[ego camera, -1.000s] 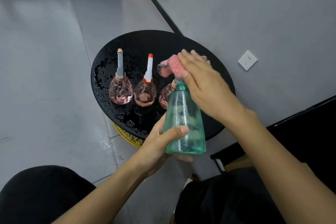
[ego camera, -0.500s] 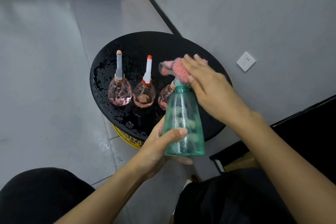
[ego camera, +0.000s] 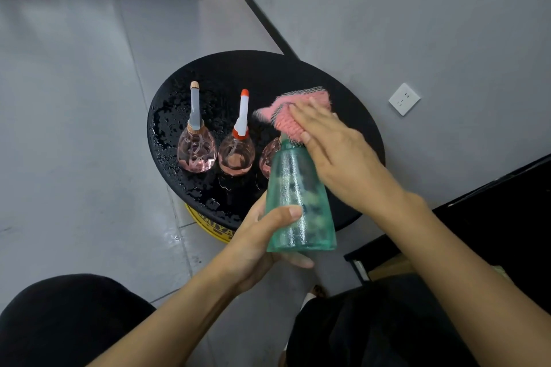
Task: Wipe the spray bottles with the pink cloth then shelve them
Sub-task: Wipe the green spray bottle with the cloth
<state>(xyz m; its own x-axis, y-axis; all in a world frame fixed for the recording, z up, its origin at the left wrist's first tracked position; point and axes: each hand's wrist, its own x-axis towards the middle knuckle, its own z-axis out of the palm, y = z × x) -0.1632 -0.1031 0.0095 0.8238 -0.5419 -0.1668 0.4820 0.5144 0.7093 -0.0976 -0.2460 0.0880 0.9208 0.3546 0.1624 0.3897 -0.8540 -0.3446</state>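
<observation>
My left hand (ego camera: 259,241) grips the green translucent plastic spray bottle (ego camera: 298,197); my right hand (ego camera: 337,152) presses the fuzzy pink cloth (ego camera: 286,119) flat-fingered, hiding its top.

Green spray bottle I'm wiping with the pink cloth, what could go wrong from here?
The green bottle looks wet, and the left hand grips only its lower part; it might slip while the right hand presses the pink cloth on its top. It also hides part of the nearest pink bottle on the wet black table; lowering it carelessly could knock that one over.
</observation>
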